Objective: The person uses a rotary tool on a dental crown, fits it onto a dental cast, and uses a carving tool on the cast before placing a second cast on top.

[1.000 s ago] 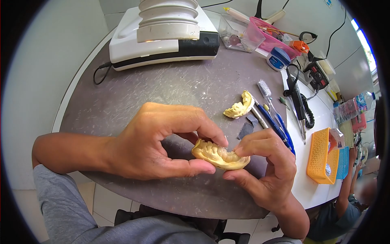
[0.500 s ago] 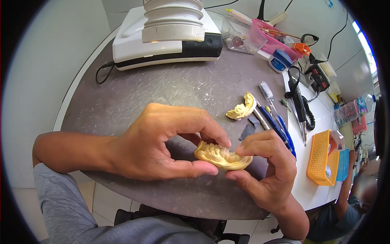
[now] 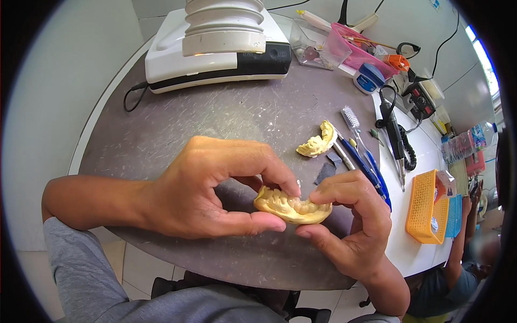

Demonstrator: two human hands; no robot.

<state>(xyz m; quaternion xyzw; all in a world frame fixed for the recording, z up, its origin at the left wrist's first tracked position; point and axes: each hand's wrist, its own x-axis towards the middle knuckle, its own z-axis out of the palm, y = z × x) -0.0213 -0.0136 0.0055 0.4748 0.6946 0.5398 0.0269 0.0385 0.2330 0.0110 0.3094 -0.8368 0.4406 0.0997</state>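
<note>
A yellow plaster dental model (image 3: pixel 288 209) with a row of teeth is held between both hands above the grey-brown table. My left hand (image 3: pixel 210 188) grips its left end, thumb along the lower edge and fingertips on the teeth. At its right end, my right hand (image 3: pixel 355 220) pinches it, index finger on top and thumb underneath. Something clear and shiny covers part of the teeth between the fingertips; I cannot make out exactly what. A second, smaller yellow plaster dental model (image 3: pixel 318 141) lies on the table beyond my hands.
Right of the small model lie a toothbrush (image 3: pixel 353 121), a blue-handled tool (image 3: pixel 366 172) and dark grey scraps (image 3: pixel 326 173). A handpiece (image 3: pixel 392 129) and an orange basket (image 3: pixel 428 207) stand farther right. Behind are a white machine (image 3: pixel 215 67), a blue-lidded jar (image 3: pixel 369 79) and a pink bin (image 3: pixel 358 51). Another person's sleeve (image 3: pixel 447 293) shows at right.
The view has shifted slightly, so most things sit a little farther left. Both hands keep their hold on the dental model, which looks slightly tilted compared with before.
</note>
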